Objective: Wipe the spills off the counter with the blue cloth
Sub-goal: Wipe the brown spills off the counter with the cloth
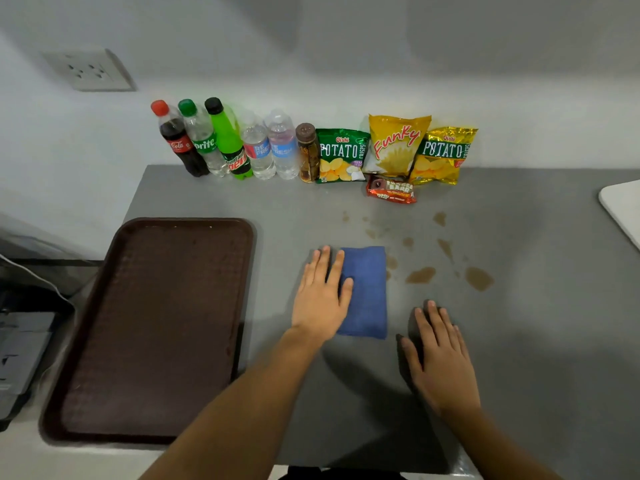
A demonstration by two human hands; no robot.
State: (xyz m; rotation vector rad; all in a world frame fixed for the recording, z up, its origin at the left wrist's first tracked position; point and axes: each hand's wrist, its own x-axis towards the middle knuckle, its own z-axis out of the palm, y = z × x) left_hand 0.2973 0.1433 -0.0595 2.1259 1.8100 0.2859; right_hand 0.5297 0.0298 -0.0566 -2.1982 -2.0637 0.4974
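A folded blue cloth [367, 292] lies flat on the grey counter [540, 341] near its middle. My left hand [322, 296] rests palm down with its fingers spread over the cloth's left edge. My right hand [441, 358] lies flat on the bare counter, to the right of the cloth and nearer to me, holding nothing. Brown spills [479, 278] dot the counter right of the cloth, with a larger patch [420, 275] close to it and smaller drops [440, 219] farther back.
A dark brown tray [156, 327] sits at the left. Along the back wall stand several drink bottles [228, 140] and snack bags [398, 147], with a red snack bar [391, 192] in front. A white board edge [623, 209] shows at the right.
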